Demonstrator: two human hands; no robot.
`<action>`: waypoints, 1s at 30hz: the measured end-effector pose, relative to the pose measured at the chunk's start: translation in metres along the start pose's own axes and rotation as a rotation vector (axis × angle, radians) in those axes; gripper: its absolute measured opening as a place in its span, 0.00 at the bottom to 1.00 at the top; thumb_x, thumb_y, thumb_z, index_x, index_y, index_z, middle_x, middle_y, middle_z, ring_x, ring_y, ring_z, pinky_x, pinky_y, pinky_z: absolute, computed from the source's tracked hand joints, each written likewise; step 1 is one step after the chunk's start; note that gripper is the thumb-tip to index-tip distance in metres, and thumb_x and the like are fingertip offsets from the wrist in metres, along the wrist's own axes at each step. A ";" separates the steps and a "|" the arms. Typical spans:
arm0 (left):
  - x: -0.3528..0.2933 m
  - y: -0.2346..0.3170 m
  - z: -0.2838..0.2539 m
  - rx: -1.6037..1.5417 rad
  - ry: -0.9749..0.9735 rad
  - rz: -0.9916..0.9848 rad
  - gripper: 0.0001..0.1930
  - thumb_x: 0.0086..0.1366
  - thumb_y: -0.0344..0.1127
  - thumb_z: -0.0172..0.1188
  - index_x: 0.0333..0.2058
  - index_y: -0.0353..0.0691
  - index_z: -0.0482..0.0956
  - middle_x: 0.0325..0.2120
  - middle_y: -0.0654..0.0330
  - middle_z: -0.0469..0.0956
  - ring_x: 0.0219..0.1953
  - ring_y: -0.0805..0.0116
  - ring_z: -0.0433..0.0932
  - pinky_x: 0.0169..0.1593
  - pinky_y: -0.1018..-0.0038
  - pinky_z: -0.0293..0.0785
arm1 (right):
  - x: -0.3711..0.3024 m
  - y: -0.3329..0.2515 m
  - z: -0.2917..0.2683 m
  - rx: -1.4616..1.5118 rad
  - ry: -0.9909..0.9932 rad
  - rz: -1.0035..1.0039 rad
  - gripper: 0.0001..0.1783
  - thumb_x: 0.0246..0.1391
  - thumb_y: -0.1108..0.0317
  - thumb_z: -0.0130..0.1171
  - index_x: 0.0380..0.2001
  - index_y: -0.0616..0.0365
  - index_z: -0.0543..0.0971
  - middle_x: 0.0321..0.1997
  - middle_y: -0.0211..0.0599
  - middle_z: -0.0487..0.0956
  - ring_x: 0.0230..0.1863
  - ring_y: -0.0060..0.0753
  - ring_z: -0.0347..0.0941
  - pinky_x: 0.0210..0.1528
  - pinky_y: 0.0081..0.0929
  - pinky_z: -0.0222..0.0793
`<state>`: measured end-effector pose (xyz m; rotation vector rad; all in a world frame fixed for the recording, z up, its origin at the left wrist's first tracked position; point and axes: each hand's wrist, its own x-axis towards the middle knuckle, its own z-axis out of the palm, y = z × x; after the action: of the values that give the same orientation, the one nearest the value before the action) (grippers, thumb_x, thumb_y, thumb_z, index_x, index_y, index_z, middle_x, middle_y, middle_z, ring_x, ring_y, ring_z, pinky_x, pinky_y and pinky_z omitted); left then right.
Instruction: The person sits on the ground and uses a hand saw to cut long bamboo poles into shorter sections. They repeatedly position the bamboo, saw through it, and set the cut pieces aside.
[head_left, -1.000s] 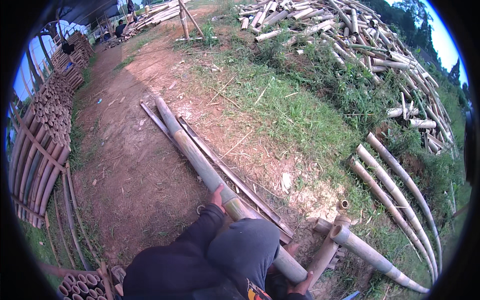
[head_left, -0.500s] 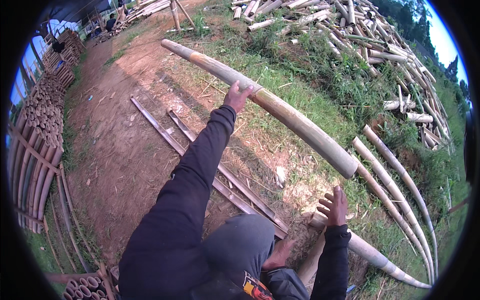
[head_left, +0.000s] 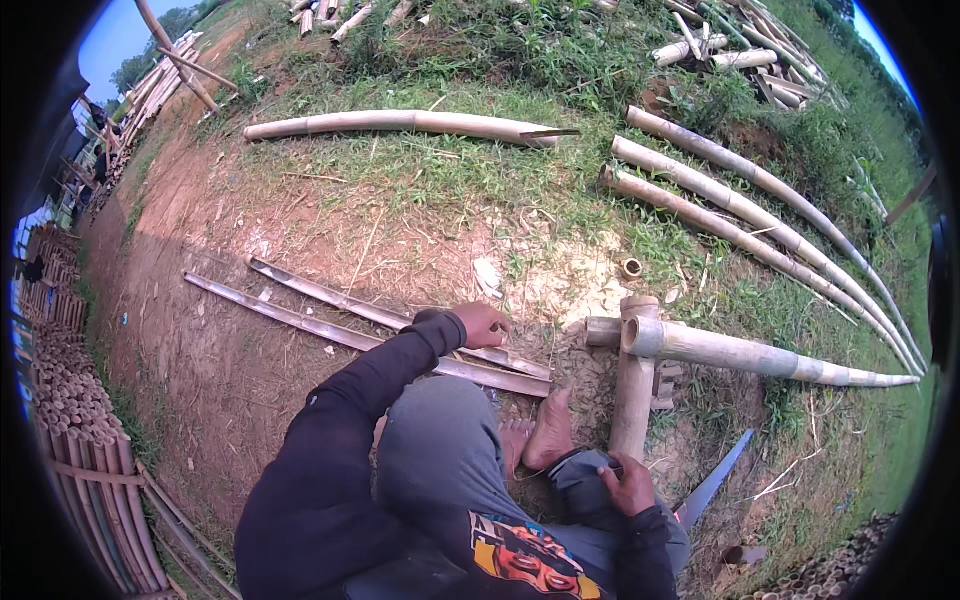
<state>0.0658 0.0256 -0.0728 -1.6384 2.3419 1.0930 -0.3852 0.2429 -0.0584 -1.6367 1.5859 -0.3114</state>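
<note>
My left hand (head_left: 485, 325) hangs over two long, split bamboo strips (head_left: 300, 322) lying on the dirt. Its fingers are curled in, and nothing shows in them. On my bent lower leg rests my right hand (head_left: 630, 487), thumb and fingers apart on the grey trouser cloth (head_left: 580, 480). A cut bamboo pole (head_left: 400, 121) lies on the grass at the far side, with a dark sliver at its right end. Ahead of my right hand, a tapering bamboo pole (head_left: 730, 352) lies across a thicker bamboo post (head_left: 632, 400). A saw blade (head_left: 715, 480) sticks out beside my right knee.
Three long bamboo poles (head_left: 740, 205) lie side by side at the right. A short bamboo ring (head_left: 630, 268) sits near pale shavings. Bundled bamboo (head_left: 100, 500) stands at the left, and cut pieces (head_left: 740, 55) are heaped at the far right.
My left hand has let go of the bamboo pole, which now lies on the far grass, and has drawn back. My right hand has come down onto my leg. The view has turned right.
</note>
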 end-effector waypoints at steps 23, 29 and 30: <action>0.223 0.354 0.048 0.519 -0.056 0.142 0.61 0.50 0.57 0.82 0.76 0.47 0.53 0.55 0.41 0.79 0.56 0.43 0.83 0.58 0.52 0.79 | 0.025 0.057 -0.026 0.381 0.157 0.345 0.24 0.64 0.48 0.65 0.52 0.55 0.84 0.42 0.54 0.87 0.44 0.58 0.85 0.49 0.47 0.79; 0.223 0.346 0.051 0.492 -0.009 0.133 0.57 0.50 0.47 0.83 0.74 0.44 0.56 0.50 0.41 0.83 0.51 0.42 0.85 0.55 0.53 0.80 | 0.028 0.056 -0.025 0.351 0.163 0.320 0.23 0.65 0.51 0.65 0.54 0.56 0.82 0.39 0.49 0.88 0.41 0.50 0.86 0.46 0.42 0.79; 0.223 0.346 0.052 0.494 -0.014 0.127 0.57 0.50 0.47 0.83 0.73 0.44 0.56 0.49 0.42 0.83 0.51 0.42 0.85 0.55 0.53 0.81 | 0.028 0.057 -0.025 0.355 0.161 0.314 0.23 0.65 0.51 0.65 0.54 0.56 0.82 0.39 0.48 0.88 0.41 0.50 0.86 0.46 0.42 0.79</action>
<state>-0.3389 -0.0601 -0.0368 -1.3106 2.4681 0.4724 -0.4377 0.2151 -0.0910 -1.0977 1.7611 -0.5336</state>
